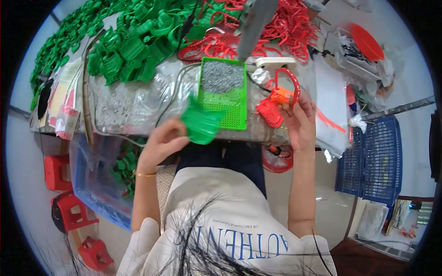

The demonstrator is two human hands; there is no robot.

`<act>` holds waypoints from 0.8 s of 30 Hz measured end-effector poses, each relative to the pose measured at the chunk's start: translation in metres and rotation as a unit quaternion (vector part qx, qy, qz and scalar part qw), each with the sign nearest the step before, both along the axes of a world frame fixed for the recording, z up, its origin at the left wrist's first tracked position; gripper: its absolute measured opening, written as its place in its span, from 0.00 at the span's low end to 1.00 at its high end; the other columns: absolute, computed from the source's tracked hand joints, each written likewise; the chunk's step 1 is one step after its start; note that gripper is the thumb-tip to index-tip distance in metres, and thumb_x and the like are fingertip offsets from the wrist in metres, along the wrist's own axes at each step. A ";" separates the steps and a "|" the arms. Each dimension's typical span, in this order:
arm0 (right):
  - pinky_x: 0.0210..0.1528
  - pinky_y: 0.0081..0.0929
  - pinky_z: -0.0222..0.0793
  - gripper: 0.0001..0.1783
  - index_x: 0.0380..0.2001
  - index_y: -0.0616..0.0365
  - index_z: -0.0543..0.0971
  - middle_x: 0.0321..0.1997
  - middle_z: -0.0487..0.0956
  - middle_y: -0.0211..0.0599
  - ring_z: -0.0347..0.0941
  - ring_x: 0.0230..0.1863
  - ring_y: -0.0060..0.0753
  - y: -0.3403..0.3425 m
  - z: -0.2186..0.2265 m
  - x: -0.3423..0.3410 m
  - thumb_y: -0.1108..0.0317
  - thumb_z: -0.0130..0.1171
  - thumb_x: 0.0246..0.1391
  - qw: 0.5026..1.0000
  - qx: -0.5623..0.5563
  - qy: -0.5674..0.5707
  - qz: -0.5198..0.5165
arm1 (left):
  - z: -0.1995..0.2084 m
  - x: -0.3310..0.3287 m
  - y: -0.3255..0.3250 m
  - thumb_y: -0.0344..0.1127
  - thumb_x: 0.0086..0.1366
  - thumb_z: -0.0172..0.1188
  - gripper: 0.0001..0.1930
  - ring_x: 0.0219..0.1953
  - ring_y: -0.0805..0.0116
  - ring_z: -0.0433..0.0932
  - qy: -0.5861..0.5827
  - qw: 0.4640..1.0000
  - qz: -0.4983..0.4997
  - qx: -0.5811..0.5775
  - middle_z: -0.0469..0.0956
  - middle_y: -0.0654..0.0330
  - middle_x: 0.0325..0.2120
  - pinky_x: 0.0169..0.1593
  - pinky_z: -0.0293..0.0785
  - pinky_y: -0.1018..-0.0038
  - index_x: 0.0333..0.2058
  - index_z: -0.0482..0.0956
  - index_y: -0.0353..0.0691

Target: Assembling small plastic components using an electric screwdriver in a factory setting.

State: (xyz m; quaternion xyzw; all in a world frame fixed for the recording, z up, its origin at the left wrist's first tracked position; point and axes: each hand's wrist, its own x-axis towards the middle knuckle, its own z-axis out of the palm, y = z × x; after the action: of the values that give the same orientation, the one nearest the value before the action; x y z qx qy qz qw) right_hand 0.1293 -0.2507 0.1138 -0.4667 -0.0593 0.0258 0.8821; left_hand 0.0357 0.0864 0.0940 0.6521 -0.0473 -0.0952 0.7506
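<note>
Bright, whitish light spreads evenly, dimming to shade beneath the table (122,102). Clear plastic (169,77) on top glints, and the floor (324,209) shines faintly. The green piece (201,125) is smeared by motion blur. Toward the rim, the blue crate (381,152) bends; black fills the corners.

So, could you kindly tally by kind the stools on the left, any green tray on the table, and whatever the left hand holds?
Red stools: 3
Green tray: 1
Green piece in the left hand: 1
Total: 5
</note>
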 end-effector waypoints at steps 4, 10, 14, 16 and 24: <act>0.53 0.28 0.63 0.06 0.38 0.57 0.74 0.43 0.76 0.35 0.70 0.46 0.25 0.034 -0.010 -0.025 0.74 0.54 0.56 0.973 -0.173 -0.152 0.015 | -0.002 0.013 -0.026 0.24 0.57 0.59 0.07 0.38 0.80 0.65 -0.034 0.984 -0.165 -0.059 0.64 0.68 0.32 0.46 0.62 0.82 0.32 0.69 0.38; 0.53 0.27 0.61 0.04 0.35 0.58 0.73 0.49 0.72 0.37 0.67 0.50 0.26 0.071 -0.019 -0.044 0.74 0.55 0.55 0.960 -0.218 -0.155 0.084 | -0.017 0.016 -0.024 0.23 0.58 0.57 0.08 0.39 0.80 0.66 -0.049 0.975 -0.199 -0.086 0.64 0.68 0.32 0.47 0.63 0.81 0.34 0.68 0.38; 0.51 0.23 0.63 0.04 0.36 0.60 0.73 0.45 0.74 0.36 0.69 0.47 0.25 0.093 -0.024 -0.060 0.75 0.53 0.56 0.956 -0.259 -0.117 0.076 | -0.043 0.013 -0.023 0.23 0.61 0.52 0.16 0.43 0.77 0.69 -0.078 0.974 -0.124 -0.175 0.69 0.63 0.41 0.48 0.66 0.78 0.48 0.66 0.38; 0.50 0.21 0.63 0.04 0.36 0.60 0.73 0.44 0.75 0.35 0.69 0.46 0.23 0.107 -0.029 -0.069 0.74 0.53 0.56 0.958 -0.268 -0.094 0.033 | -0.039 0.007 -0.042 0.24 0.62 0.51 0.21 0.46 0.74 0.69 -0.030 0.960 -0.038 -0.275 0.68 0.60 0.47 0.49 0.68 0.75 0.54 0.60 0.40; 0.45 0.16 0.65 0.06 0.38 0.60 0.73 0.39 0.75 0.28 0.69 0.40 0.15 0.143 -0.048 -0.079 0.73 0.54 0.58 0.968 -0.235 -0.037 -0.082 | -0.066 0.002 -0.076 0.22 0.56 0.59 0.42 0.51 0.71 0.68 -0.025 0.944 0.087 -0.316 0.63 0.60 0.55 0.53 0.67 0.74 0.66 0.46 0.42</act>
State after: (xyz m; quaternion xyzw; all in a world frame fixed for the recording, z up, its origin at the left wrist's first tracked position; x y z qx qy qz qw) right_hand 0.0506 -0.1074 0.0657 -0.6646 -0.0459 -0.0503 0.7441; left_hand 0.0379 0.0106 0.0285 0.3848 -0.0363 0.0069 0.9223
